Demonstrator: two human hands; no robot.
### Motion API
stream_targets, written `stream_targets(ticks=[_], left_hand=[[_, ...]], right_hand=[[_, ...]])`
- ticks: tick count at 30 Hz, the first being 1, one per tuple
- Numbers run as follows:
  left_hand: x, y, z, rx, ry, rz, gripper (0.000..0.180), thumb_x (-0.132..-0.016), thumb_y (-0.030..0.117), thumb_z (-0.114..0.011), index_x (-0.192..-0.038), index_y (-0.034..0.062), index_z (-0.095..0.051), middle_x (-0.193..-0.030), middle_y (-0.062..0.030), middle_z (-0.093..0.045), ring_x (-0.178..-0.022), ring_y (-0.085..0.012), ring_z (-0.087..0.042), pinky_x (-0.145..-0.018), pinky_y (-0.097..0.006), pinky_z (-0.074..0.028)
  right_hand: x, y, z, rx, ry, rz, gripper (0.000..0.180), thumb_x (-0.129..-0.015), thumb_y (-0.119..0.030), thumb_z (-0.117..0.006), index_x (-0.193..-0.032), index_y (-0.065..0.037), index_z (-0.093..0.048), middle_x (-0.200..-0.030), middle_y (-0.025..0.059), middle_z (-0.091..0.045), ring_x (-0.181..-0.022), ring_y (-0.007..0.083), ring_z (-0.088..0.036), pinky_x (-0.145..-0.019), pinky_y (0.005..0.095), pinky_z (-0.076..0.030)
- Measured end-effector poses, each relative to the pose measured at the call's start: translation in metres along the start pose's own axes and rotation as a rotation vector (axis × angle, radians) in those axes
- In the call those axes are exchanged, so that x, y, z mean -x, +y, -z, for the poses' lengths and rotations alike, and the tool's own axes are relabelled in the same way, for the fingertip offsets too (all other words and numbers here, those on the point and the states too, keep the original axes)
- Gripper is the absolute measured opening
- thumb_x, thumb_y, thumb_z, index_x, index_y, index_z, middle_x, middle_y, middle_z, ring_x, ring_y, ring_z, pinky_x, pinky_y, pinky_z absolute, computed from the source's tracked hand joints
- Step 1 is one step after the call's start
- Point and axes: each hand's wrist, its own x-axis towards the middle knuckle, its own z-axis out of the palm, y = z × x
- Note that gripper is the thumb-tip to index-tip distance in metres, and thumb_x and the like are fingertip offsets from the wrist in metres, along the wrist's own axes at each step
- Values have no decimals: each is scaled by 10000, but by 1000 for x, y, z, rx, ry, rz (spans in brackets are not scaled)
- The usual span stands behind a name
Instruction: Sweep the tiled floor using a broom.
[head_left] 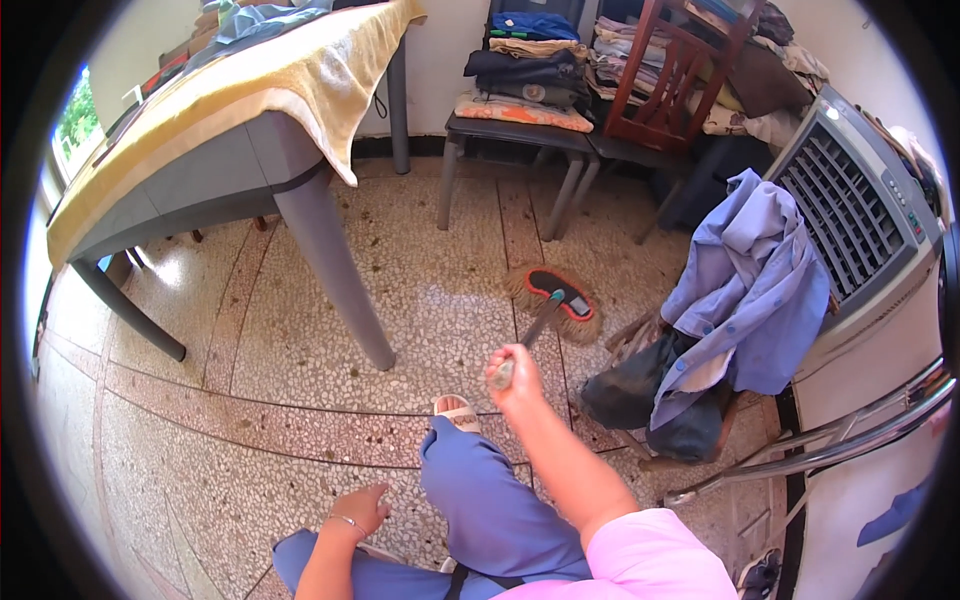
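A dust mop (548,284) lies with its head flat on the floor, ahead of me and a little right. Its oval head is black with a red edge and a tan fringe, and a grey handle slants up from it toward me. My right hand (516,378) is closed around the upper end of that handle. Lower down, my left hand (362,509) hangs beside my left leg with its fingers loosely out and nothing in it; a thin bracelet circles the wrist. My sandalled foot (457,412) stands between the hands, behind the mop.
At left stands a grey table (205,165) under a yellow cloth (300,75). Two chairs piled with folded clothes (525,75) line the back wall. On the right, a blue shirt (745,270) drapes over a seat beside an air cooler (850,200); metal tubing (830,455) juts in below.
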Motion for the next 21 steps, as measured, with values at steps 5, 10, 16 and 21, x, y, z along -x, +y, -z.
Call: stream_targets(ticks=[5,10,16,21], left_hand=[[15,6,3,33,10,76,437,-815,297,-515,-1216,130,-465,-1046,-175,-581,-941,-312,-564,-805,-396,-445],[2,1,-2,138,-59,62,442,-814,298,-526,-1219,133,-463,-884,-155,-627,-844,-321,-588,-755,-384,-457],[-33,-5,2,209,-91,53,463,-813,309,-532,-1219,98,-465,-891,-165,-627,-855,-311,-587,-777,-390,-446],[-73,-7,-4,165,-123,90,469,-813,313,-534,-1222,96,-464,-921,-169,-624,-882,-319,-582,-792,-378,-444]], right_hand=[[-93,-91,45,77,-3,197,128,-750,-139,-527,-651,-112,-449,-549,16,-467,-446,118,-461,-391,234,-406],[-115,-76,65,128,97,316,152,-771,-176,-500,-648,-110,-443,-553,40,-468,-452,158,-473,-405,285,-419],[-28,20,25,230,116,-57,167,-789,-145,-465,-684,-16,-454,-642,149,-509,-543,298,-550,-493,393,-477],[-32,-11,14,172,46,-270,113,-781,-79,-454,-756,31,-448,-655,178,-502,-606,329,-560,-555,450,-511]])
